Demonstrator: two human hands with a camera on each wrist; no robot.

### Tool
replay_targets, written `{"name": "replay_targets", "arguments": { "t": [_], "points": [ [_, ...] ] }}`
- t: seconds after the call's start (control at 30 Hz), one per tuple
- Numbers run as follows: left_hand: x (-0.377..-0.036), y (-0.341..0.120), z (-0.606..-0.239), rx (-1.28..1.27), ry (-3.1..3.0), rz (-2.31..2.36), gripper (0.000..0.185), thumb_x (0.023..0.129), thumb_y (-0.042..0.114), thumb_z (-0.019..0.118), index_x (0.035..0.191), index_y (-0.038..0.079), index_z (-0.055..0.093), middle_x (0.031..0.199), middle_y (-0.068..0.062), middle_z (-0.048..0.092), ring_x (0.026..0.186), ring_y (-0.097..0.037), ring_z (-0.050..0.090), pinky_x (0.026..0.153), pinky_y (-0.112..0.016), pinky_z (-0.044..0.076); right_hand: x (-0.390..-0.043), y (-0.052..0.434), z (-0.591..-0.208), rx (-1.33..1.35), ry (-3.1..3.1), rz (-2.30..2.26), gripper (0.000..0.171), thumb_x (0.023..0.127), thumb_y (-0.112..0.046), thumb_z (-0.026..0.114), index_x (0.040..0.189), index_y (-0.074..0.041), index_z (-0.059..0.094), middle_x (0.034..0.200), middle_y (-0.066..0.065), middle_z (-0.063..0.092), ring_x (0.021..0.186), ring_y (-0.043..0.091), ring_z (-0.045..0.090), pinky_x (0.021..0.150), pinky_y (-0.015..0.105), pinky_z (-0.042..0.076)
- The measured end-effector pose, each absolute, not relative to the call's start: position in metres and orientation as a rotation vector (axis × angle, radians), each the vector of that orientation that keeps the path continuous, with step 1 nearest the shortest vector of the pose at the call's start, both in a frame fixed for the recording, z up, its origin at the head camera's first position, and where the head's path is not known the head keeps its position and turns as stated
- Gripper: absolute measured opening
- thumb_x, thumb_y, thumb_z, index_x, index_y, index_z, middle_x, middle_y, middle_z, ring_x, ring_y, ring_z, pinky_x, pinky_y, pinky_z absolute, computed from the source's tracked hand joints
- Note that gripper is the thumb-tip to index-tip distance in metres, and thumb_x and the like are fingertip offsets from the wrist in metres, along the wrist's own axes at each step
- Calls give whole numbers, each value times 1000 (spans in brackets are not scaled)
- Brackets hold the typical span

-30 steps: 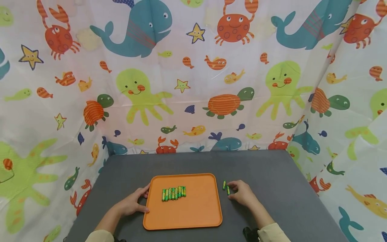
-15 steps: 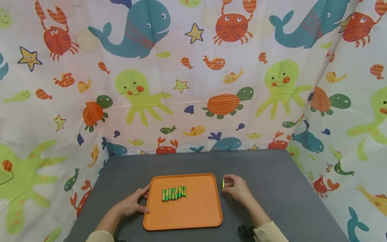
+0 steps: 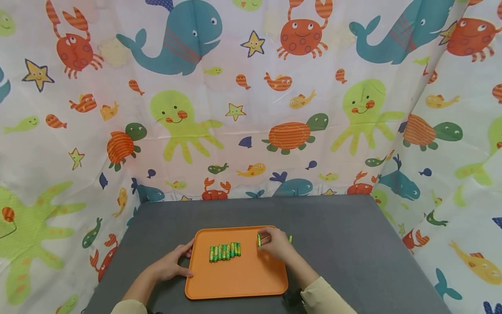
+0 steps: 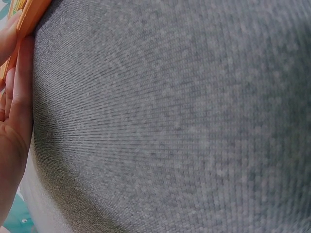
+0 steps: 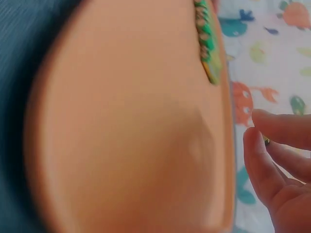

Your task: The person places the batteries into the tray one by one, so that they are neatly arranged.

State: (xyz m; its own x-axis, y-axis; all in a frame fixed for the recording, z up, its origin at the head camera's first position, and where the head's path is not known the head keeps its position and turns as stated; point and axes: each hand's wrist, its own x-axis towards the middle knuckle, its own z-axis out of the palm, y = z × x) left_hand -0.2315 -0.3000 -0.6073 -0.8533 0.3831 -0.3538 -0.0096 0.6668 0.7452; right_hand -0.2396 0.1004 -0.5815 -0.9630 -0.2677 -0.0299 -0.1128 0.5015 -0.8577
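Observation:
My right hand (image 3: 277, 245) is above the right part of the orange tray (image 3: 235, 283). It pinches a small green and yellow battery (image 3: 259, 240) upright between thumb and fingers; in the right wrist view the fingers hide nearly all of it. Several similar batteries (image 3: 224, 252) lie side by side in a row on the tray, left of that hand. My left hand (image 3: 170, 264) holds the tray's left edge, its thumb (image 4: 7, 41) at the rim in the left wrist view. One more battery (image 3: 290, 239) lies just right of the tray, partly behind the right hand.
The tray rests on a dark grey table (image 3: 333, 226). A white curtain (image 3: 251, 126) printed with sea animals stands behind the table and along both sides.
My right hand took hold of one of the two batteries on the table and carried it left over the tray. The other battery stays on the table. My left hand has not moved.

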Motion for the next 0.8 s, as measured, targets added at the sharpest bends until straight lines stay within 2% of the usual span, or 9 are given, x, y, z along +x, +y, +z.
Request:
{"name": "replay_targets", "arguments": {
  "t": [0.3, 0.53, 0.8],
  "points": [
    [-233, -298, -607, 281, 2388, 1082, 113, 74, 37, 89, 163, 17, 21, 126, -7, 47, 116, -25, 44, 110, -62, 28, -245, 62, -600, -328, 2550, -1355, 46, 79, 0, 83, 122, -1, 66, 103, 8, 66, 86, 15, 61, 76, 34, 55],
    [-233, -296, -606, 269, 2380, 1090, 113, 74, 37, 89, 163, 17, 22, 125, -7, 46, 116, -25, 43, 110, -62, 27, -245, 57, -599, -320, 2531, -1392, 49, 81, 3, 80, 127, 1, 64, 109, 12, 67, 86, 17, 64, 75, 35, 55],
    [-235, -300, -608, 281, 2377, 1089, 115, 73, 40, 89, 163, 17, 21, 125, -7, 47, 117, -25, 44, 111, -64, 26, -246, 88, -589, -293, 2624, -1416, 49, 81, 3, 80, 128, 3, 64, 110, 14, 66, 92, 24, 66, 76, 36, 55]
  ]
}}
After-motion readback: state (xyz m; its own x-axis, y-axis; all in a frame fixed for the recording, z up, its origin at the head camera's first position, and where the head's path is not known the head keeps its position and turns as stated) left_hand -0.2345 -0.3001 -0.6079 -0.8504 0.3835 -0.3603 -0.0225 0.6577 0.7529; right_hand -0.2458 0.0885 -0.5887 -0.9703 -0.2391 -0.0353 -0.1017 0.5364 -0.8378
